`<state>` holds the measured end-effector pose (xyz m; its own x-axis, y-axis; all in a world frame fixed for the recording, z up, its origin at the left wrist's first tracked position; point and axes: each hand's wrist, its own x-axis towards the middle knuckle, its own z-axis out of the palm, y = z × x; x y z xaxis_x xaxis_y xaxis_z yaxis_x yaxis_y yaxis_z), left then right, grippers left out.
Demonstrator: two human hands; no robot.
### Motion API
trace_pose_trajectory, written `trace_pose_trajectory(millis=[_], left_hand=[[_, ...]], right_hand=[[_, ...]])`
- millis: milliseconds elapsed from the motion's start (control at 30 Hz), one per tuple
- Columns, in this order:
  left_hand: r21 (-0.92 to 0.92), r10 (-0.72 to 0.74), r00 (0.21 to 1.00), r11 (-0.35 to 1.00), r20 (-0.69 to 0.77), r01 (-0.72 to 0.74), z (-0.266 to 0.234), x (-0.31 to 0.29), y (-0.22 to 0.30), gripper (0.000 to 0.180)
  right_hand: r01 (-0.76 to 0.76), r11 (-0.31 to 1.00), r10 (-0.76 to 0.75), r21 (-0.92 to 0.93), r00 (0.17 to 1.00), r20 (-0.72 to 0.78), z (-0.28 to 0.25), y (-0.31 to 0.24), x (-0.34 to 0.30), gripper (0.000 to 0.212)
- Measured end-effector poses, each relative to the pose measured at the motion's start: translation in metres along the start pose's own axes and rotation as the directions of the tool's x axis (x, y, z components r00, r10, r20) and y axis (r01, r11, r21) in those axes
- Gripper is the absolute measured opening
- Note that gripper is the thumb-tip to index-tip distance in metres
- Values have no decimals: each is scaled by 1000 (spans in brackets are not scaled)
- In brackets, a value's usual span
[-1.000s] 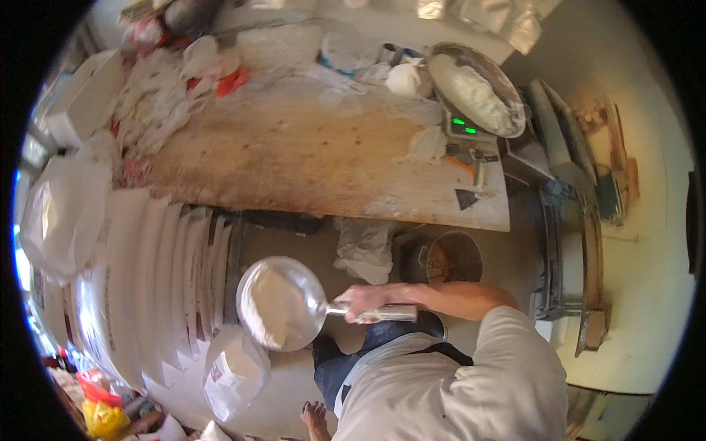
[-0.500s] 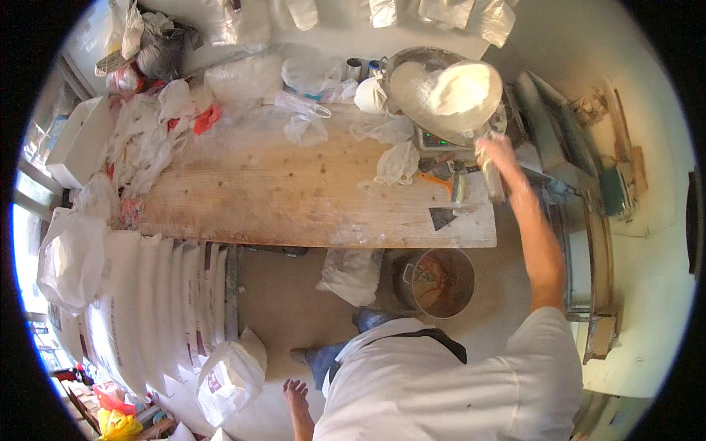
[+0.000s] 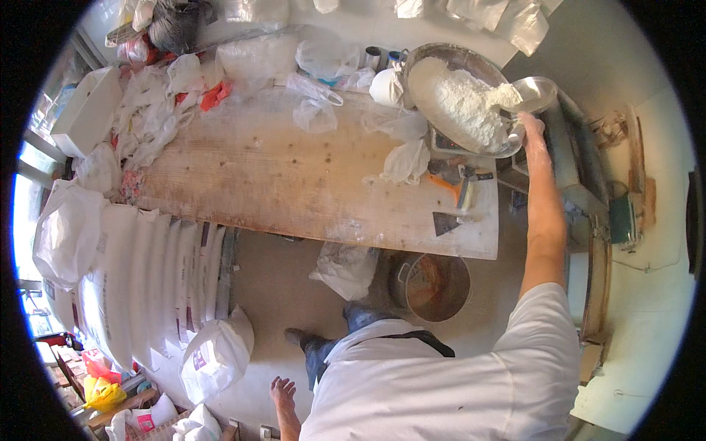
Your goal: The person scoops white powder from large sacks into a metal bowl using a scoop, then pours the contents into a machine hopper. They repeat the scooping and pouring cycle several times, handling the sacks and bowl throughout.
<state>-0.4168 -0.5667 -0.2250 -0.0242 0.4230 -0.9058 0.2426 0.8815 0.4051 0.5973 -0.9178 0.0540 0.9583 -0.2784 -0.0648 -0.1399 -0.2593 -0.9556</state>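
My right hand (image 3: 532, 131) is closed around the handle of a metal scoop (image 3: 540, 92) at the right rim of a big metal bowl (image 3: 421, 121). White flour (image 3: 471, 110) lies heaped in the bowl, and some of it reaches up to the scoop's left side. Under the bowl, at the back right of the wooden table, part of a scale (image 3: 443, 143) shows. My left hand (image 3: 282, 391) hangs low beside my body, holding nothing, its fingers somewhat apart.
The wooden table (image 3: 279, 180) bears a dark scraper (image 3: 446, 223), an orange-handled tool (image 3: 443, 183) and plastic bags (image 3: 406, 162). On the floor stand a deep metal pot (image 3: 439, 288) and a white bag (image 3: 344, 270). Stacked white sacks (image 3: 140, 279) fill the left side.
My right hand has risen from the bowl's near right edge to its right rim, bringing the scoop over it. The flour heap looks rougher and larger. My left hand has shifted slightly left.
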Motion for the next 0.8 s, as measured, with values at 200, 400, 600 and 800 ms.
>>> trace_pose_trajectory(millis=[200, 400, 600, 800], left_hand=[[16, 45, 997, 999, 61, -46, 2, 18, 11, 39], [14, 80, 988, 996, 132, -82, 16, 45, 34, 40], [-47, 82, 984, 996, 158, -75, 7, 63, 27, 38], [-108, -21, 993, 994, 118, 34, -26, 61, -13, 35]], right_hand=[[-95, 905, -111, 415, 888, 446, -50, 1, -36, 17], [-251, 906, 5, 340, 811, 585, -72, -9, -64, 13], [-163, 971, 30, 176, 810, 586, -74, -26, -105, 17], [-102, 964, -38, 246, 862, 505, -50, -33, -136, 15]])
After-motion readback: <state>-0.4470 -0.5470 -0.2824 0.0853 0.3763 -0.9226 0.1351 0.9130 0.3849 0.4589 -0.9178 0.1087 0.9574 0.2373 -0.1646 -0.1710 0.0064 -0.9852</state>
